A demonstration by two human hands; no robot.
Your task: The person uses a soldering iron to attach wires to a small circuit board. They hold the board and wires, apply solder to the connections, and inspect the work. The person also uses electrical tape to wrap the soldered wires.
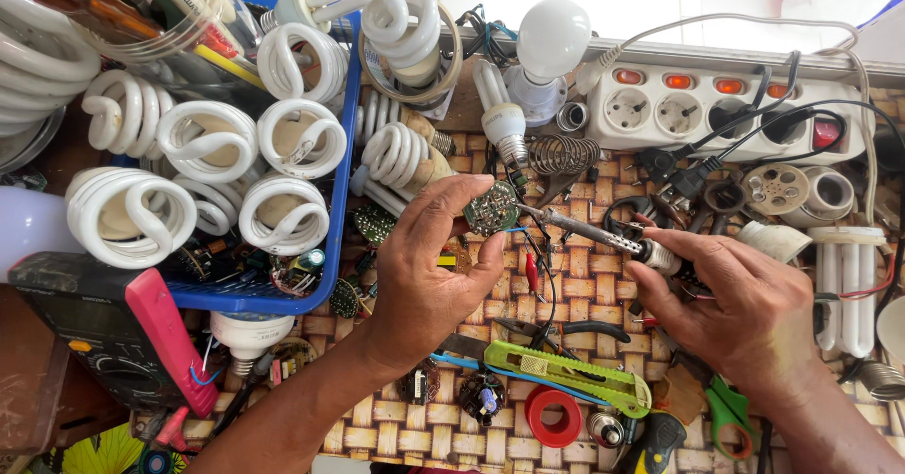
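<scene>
My left hand (429, 267) pinches a small round green circuit board (491, 208) between thumb and fingers above the woven mat. My right hand (740, 304) grips the handle of a soldering iron (589, 232). The iron's metal tip points left and touches the edge of the board. Thin red and black wires hang below the board, between my two hands.
A blue tray (341, 154) of white spiral lamps fills the upper left. A white power strip (716, 106) with plugs lies at the back right. A multimeter (113, 337), green utility knife (566, 372), red tape roll (553, 417), pliers and loose lamp parts litter the mat.
</scene>
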